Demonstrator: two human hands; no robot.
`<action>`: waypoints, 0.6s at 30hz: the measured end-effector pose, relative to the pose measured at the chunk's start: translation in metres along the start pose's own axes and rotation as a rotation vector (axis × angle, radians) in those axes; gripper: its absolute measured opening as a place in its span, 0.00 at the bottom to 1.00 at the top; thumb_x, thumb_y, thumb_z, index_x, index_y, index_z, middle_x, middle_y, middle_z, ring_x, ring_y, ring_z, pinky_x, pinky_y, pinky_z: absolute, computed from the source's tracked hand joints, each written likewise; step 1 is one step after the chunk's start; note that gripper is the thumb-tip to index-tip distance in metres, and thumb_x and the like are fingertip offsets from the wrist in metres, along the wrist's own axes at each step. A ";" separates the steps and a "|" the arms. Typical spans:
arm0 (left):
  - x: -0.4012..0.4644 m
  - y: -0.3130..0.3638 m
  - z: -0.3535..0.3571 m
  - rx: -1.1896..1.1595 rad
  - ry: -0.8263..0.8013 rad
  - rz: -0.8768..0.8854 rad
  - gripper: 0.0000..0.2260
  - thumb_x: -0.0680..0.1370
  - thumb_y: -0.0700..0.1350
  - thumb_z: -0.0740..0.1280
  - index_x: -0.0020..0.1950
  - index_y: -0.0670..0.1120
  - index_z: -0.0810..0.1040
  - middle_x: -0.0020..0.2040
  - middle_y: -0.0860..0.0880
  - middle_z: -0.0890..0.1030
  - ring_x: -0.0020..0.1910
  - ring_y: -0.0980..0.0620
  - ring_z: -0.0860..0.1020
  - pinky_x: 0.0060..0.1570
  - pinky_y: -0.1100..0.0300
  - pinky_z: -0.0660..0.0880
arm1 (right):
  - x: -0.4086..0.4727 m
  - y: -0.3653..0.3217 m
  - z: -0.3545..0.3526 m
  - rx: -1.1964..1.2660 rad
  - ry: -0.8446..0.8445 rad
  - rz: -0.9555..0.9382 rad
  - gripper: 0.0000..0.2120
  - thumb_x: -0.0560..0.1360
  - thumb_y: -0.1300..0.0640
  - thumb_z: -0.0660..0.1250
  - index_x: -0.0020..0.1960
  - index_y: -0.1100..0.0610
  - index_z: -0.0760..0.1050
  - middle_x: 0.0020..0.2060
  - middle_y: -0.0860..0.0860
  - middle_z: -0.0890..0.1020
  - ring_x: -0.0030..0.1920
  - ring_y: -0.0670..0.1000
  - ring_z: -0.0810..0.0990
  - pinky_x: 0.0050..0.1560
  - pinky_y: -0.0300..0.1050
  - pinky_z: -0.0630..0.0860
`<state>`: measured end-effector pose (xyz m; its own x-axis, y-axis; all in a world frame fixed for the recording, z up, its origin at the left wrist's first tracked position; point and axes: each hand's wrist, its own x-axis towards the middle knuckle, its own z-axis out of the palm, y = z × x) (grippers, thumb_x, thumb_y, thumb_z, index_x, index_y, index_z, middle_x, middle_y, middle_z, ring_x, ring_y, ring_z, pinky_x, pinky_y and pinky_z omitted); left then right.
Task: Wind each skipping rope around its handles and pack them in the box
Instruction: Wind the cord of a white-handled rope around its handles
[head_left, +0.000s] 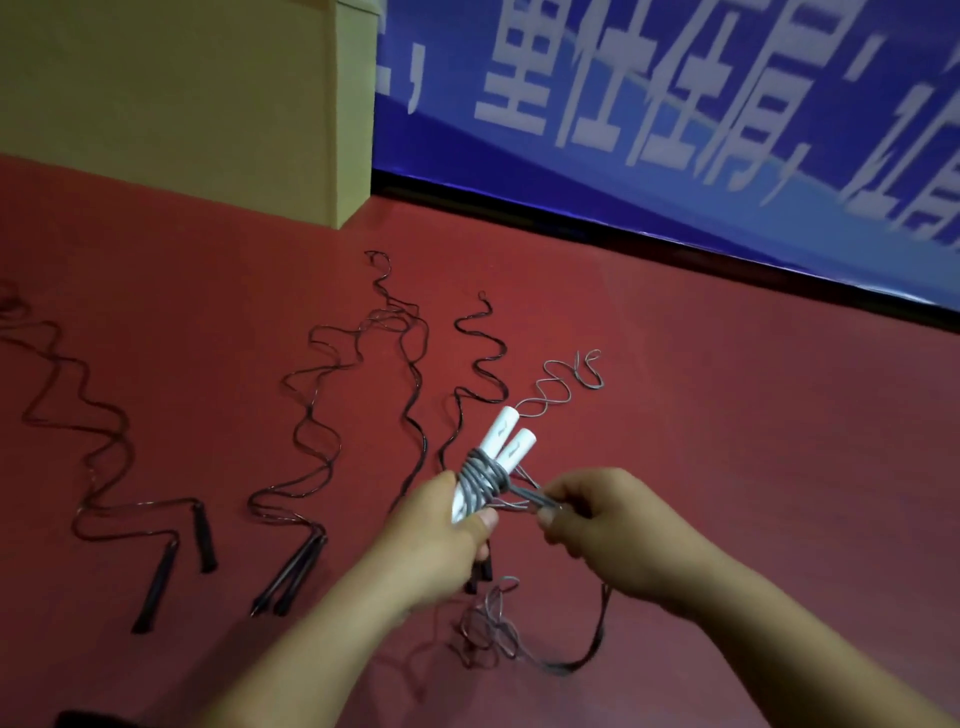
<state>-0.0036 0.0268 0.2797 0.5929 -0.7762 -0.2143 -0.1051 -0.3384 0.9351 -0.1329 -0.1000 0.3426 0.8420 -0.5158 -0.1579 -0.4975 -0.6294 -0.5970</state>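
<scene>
My left hand (441, 540) grips two white handles (506, 441) held side by side, pointing up and away. Grey rope (483, 475) is wound in several turns around their middle. My right hand (602, 514) pinches the doubled grey rope just right of the handles. The loose rest of this rope (571, 660) hangs below my hands and trails on the floor, with its far loop (571, 374) lying beyond the handles. A tan cardboard box (208, 98) stands at the back left.
Black skipping ropes lie stretched out on the red floor (727, 415): one at the left with black handles (171, 566), one in the middle (296, 571), another (478, 364) partly behind my left hand. A blue banner (675, 104) covers the wall at the back right.
</scene>
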 end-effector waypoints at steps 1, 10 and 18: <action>-0.002 0.000 -0.004 -0.007 -0.004 -0.003 0.03 0.81 0.43 0.65 0.47 0.48 0.73 0.31 0.52 0.78 0.23 0.58 0.70 0.26 0.64 0.67 | 0.003 0.000 -0.001 0.019 0.007 -0.016 0.08 0.77 0.55 0.66 0.40 0.54 0.79 0.30 0.50 0.78 0.28 0.44 0.71 0.32 0.41 0.70; -0.020 -0.021 -0.042 0.189 0.044 -0.028 0.02 0.80 0.45 0.65 0.50 0.48 0.73 0.34 0.51 0.79 0.23 0.62 0.71 0.29 0.65 0.68 | 0.038 -0.001 0.014 0.036 -0.273 -0.290 0.02 0.77 0.55 0.67 0.46 0.49 0.77 0.35 0.47 0.80 0.35 0.44 0.75 0.41 0.47 0.74; -0.025 -0.045 -0.053 0.299 0.033 -0.129 0.03 0.79 0.47 0.66 0.51 0.50 0.75 0.33 0.54 0.80 0.24 0.62 0.72 0.32 0.62 0.69 | 0.038 0.012 0.060 0.127 -0.157 -0.414 0.06 0.79 0.55 0.64 0.45 0.49 0.77 0.36 0.41 0.80 0.36 0.42 0.77 0.38 0.36 0.71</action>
<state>0.0286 0.0896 0.2582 0.6418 -0.7005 -0.3120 -0.2543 -0.5783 0.7752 -0.0939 -0.0924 0.2827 0.9908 -0.1354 0.0022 -0.0917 -0.6826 -0.7250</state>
